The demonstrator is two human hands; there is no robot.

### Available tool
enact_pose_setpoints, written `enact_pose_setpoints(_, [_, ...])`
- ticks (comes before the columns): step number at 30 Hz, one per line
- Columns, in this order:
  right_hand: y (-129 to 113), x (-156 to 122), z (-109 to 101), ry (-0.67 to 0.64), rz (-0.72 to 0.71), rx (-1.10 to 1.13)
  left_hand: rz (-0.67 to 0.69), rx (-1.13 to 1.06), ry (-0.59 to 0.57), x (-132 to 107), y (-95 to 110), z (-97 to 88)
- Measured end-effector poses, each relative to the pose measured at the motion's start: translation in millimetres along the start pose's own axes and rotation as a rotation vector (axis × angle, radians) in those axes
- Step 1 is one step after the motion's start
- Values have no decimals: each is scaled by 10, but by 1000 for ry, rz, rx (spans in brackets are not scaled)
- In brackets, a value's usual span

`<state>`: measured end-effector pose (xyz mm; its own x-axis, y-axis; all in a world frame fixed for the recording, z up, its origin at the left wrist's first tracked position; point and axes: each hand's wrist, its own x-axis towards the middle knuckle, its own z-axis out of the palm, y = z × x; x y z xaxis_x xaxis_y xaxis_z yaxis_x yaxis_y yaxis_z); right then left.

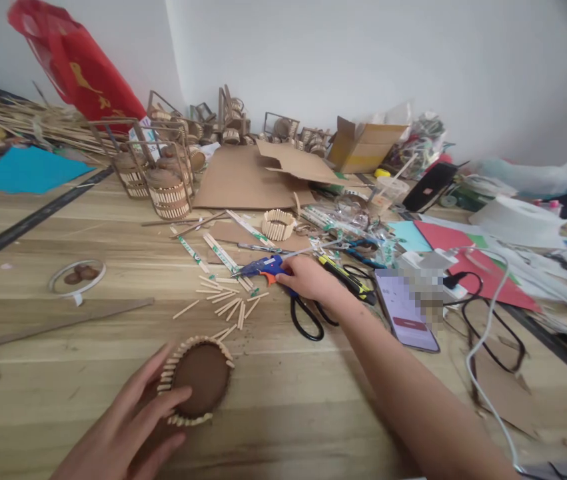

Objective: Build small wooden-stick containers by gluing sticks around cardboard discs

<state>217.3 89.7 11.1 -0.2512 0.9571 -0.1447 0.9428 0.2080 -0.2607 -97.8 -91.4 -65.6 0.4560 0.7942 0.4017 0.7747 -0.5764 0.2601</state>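
Observation:
My right hand (305,276) is closed round the rear of a blue glue gun (263,267) with an orange trigger, its nozzle pointing left. My left hand (133,413) has its fingers spread at a small round basket (202,377), a brown disc ringed with short pale sticks. One fingertip rests on the disc; the other fingers lie outside the wall. The stick wall is gapped at the lower right. Loose short sticks (226,303) are strewn between the basket and the nozzle. Black-handled scissors (308,320) lie below my right hand, beside a yellow-and-black cutter (346,279).
Finished stick baskets with handles (168,190) stand at the back left. A ring of sticks (278,225) sits before a cardboard sheet (233,177). To the right are a phone (403,313) and a white cable (483,333). A roll of tape (77,273) lies left.

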Motion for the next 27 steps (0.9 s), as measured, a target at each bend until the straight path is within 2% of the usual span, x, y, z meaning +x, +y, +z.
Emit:
enact_pose_setpoints(5, [-88, -22, -17, -7, 28, -26, -74, 48, 32, 0, 42, 156])
enact_pose_setpoints(12, [-95, 4, -39, 23, 37, 10, -157, 22, 28, 231, 204, 214])
enact_pose_setpoints(22, [-240, -187, -275, 239, -105, 174, -115, -44, 18, 351, 345, 214])
enact_pose_setpoints(27, [-237, -214, -323, 272, -104, 246, -102, -119, -27, 416, 366, 183])
